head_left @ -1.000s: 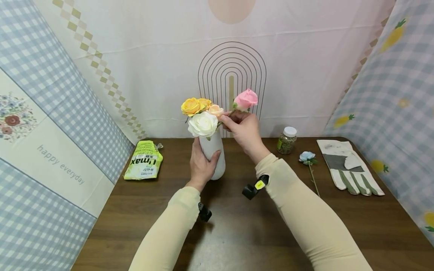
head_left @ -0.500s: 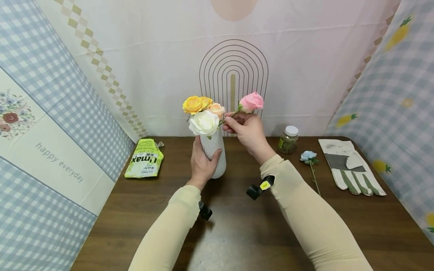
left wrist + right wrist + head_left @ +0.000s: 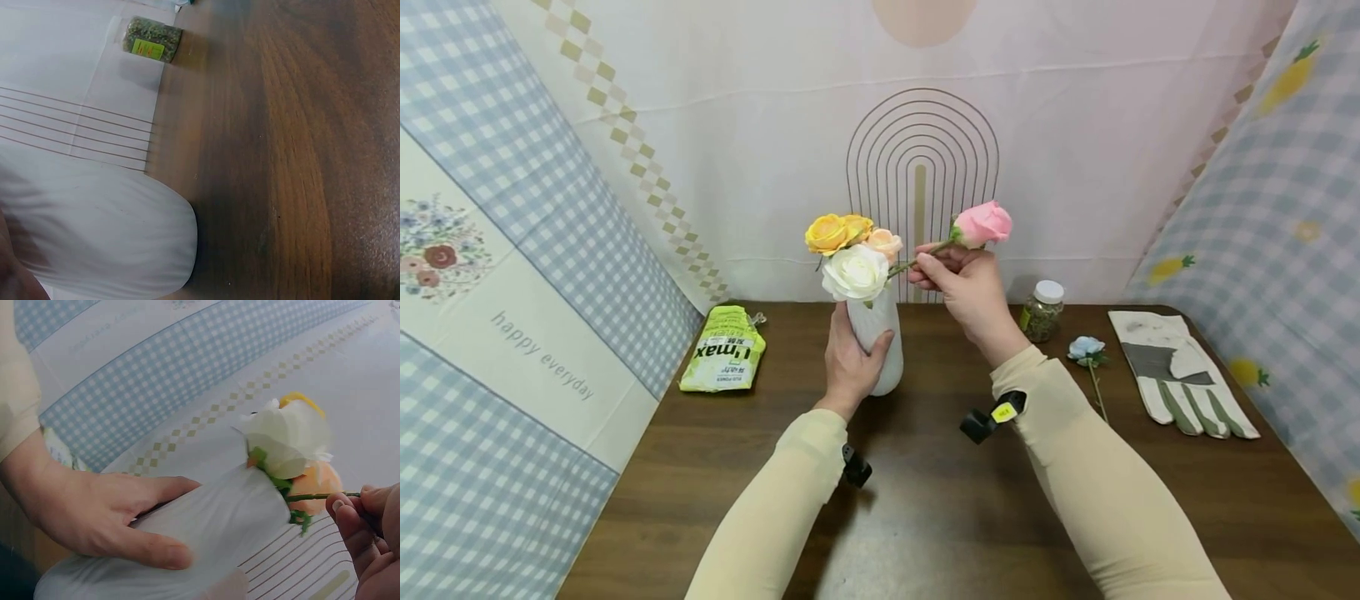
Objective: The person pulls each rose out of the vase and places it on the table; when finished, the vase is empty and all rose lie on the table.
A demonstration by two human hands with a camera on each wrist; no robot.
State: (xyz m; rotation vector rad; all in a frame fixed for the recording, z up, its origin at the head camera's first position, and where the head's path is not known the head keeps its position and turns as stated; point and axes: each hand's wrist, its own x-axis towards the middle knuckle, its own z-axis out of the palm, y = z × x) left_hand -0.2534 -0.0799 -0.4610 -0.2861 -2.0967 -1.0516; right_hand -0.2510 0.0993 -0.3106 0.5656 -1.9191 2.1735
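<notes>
We see a pale cloth wall point(image 3: 760, 167) at the back, creased horizontally, printed with nested dark arches point(image 3: 898, 158) round an olive bar point(image 3: 920, 200) and, above them, a peach disc point(image 3: 923, 18) cropped at the top. A strip of beige and olive squares point(image 3: 638, 169) slants down its left side, another down its right. To our left, a blue-and-white checked cloth point(image 3: 587, 233) has a pale band point(image 3: 542, 392) lettered "happy everyday"; to our right, a checked cloth with yellow pineapples point(image 3: 1288, 86). The dark, wood-grained desk point(image 3: 940, 492) catches a pale sheen point(image 3: 880, 550) near us.

cream long sleeves point(image 3: 775, 500), black wrist cameras point(image 3: 977, 426), yellow label point(image 3: 1003, 412)
</notes>
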